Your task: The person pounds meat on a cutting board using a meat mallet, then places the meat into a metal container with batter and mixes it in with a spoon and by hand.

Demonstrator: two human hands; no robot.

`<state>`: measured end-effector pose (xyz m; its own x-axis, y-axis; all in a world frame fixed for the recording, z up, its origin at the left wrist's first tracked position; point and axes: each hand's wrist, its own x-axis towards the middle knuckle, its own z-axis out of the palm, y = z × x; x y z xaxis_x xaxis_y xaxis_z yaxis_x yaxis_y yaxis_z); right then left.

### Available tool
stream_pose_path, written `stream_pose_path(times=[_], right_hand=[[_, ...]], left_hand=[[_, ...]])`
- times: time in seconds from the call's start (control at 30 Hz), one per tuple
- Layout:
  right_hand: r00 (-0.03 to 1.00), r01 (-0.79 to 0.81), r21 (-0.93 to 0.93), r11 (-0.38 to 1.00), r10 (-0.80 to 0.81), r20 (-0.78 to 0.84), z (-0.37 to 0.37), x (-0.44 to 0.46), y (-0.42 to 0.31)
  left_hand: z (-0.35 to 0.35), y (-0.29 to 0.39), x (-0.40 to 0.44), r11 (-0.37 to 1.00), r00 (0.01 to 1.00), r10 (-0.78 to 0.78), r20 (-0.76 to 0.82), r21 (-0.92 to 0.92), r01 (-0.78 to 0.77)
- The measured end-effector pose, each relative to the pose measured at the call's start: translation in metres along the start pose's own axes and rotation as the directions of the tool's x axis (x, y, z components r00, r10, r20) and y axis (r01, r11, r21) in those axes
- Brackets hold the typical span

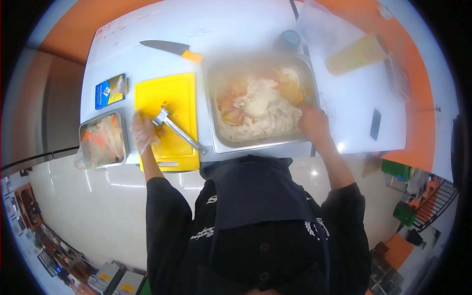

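My left hand (143,132), in a clear plastic glove, rests at the left edge of a yellow cutting board (178,93). Its fingers are loosely bent and apart, close to the head of a metal meat mallet (178,130) lying across the board. A deep steel tray (213,115) holds pale creamy batter (263,101) over yellowish-orange pieces that look like meat. At the tray's right wall, my right hand (313,120) is closed, fingers curled inward over the rim. Whatever it grips is hidden.
Behind the board lies a knife (169,47) with a yellow handle. A blue box (109,92) and a small steel tray (125,142) with a plastic bag are on the left. A blue-lidded container (290,39), a yellowish roll (356,55) and a dark flat object (375,124) are on the right.
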<state>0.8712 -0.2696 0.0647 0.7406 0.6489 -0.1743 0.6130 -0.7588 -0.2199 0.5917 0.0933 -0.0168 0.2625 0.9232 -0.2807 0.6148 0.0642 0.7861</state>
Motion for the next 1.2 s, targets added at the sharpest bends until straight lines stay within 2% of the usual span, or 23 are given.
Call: stream_pose_path(times=[0.03,0.1,0.13,0.17,0.23,0.33,0.4,0.43,0.5,0.53,0.6,0.63,0.7,0.73,0.8,0.83,0.9,0.97,1.03,1.1,1.13,1.2], right_hand=[[0.999,-0.009,0.002,1.0,0.009,-0.037,-0.002,-0.001,-0.002],[0.997,0.03,-0.031,0.999,-0.028,0.07,0.005,0.0,0.002],[0.992,0.046,-0.048,0.998,-0.04,0.121,0.006,-0.001,0.004],[0.997,0.009,-0.059,0.998,-0.004,0.08,0.004,-0.002,0.004],[0.998,-0.057,-0.082,0.995,0.057,0.003,-0.003,-0.002,0.0],[0.999,0.008,-0.018,1.0,-0.009,-0.047,-0.007,0.0,0.008],[1.0,-0.006,-0.106,0.994,0.006,0.004,0.007,0.002,0.02],[0.999,-0.01,-0.152,0.988,0.015,0.031,0.012,0.002,0.024],[0.999,-0.029,-0.118,0.993,0.025,-0.03,0.0,0.002,0.021],[0.998,-0.035,-0.098,0.995,0.029,-0.058,-0.003,0.002,0.019],[1.0,0.006,-0.077,0.997,-0.006,0.0,0.001,0.002,0.02],[0.999,0.022,-0.067,0.998,-0.021,0.024,0.001,0.001,0.021],[0.999,-0.043,-0.119,0.992,0.038,-0.036,0.0,0.005,0.02],[0.996,-0.071,-0.143,0.987,0.062,-0.065,0.0,0.008,0.018],[0.995,0.073,-0.059,0.996,-0.078,-0.069,-0.001,0.007,0.012],[0.987,0.139,-0.016,0.99,-0.14,-0.079,0.0,0.006,0.009],[0.997,0.073,-0.103,0.992,-0.075,-0.017,0.004,0.012,0.001],[1.0,0.023,-0.146,0.989,-0.021,0.011,0.001,0.015,-0.009],[1.0,-0.008,-0.138,0.99,0.009,0.005,-0.01,0.018,-0.019],[0.989,0.135,-0.145,0.98,-0.126,0.073,0.003,0.019,-0.013],[0.977,0.199,-0.148,0.969,-0.185,0.104,0.007,0.018,-0.009],[0.995,0.08,-0.111,0.991,-0.073,0.062,-0.001,0.016,-0.013]], left_hand=[[0.001,-0.023,0.013,0.977,0.981,0.185,-0.061,0.115,-0.177],[0.006,-0.081,0.052,0.796,0.827,0.553,-0.102,0.359,-0.487],[0.005,-0.06,0.04,0.878,0.9,0.425,-0.095,0.284,-0.384],[0.003,-0.022,0.014,0.941,0.955,0.287,-0.077,0.21,-0.265],[0.002,-0.003,0.001,0.976,0.984,0.166,-0.058,0.156,-0.155],[0.001,-0.014,0.006,0.967,0.977,0.199,-0.075,0.178,-0.183],[0.003,-0.017,0.012,0.977,0.983,0.173,-0.067,0.136,-0.163],[0.004,-0.01,0.009,0.989,0.991,0.126,-0.044,0.079,-0.122],[0.002,0.005,-0.004,0.999,1.0,0.022,-0.001,-0.032,-0.023],[0.001,-0.004,-0.001,0.999,0.999,0.046,-0.009,-0.011,-0.046],[0.003,-0.023,0.015,0.994,0.994,0.107,-0.014,0.032,-0.107],[0.004,-0.014,0.011,0.997,0.997,0.077,-0.005,-0.006,-0.077],[0.002,0.007,-0.005,0.997,1.0,0.008,0.014,-0.082,-0.006],[0.002,-0.003,0.002,0.989,0.991,0.13,-0.039,0.078,-0.127],[0.001,-0.037,0.024,0.855,0.92,0.384,-0.078,0.407,-0.322],[0.001,-0.038,0.025,0.91,0.949,0.304,-0.086,0.321,-0.263],[0.005,-0.04,0.03,0.981,0.987,0.145,-0.072,0.138,-0.134],[0.005,-0.035,0.027,0.99,0.997,0.072,-0.028,0.126,-0.068],[0.003,-0.057,0.039,0.962,0.973,0.217,-0.074,0.185,-0.2],[0.012,-0.118,0.079,0.795,0.811,0.57,-0.133,0.339,-0.503],[0.013,-0.113,0.078,0.849,0.861,0.495,-0.117,0.279,-0.45],[0.011,-0.087,0.06,0.935,0.942,0.329,-0.07,0.164,-0.314]])
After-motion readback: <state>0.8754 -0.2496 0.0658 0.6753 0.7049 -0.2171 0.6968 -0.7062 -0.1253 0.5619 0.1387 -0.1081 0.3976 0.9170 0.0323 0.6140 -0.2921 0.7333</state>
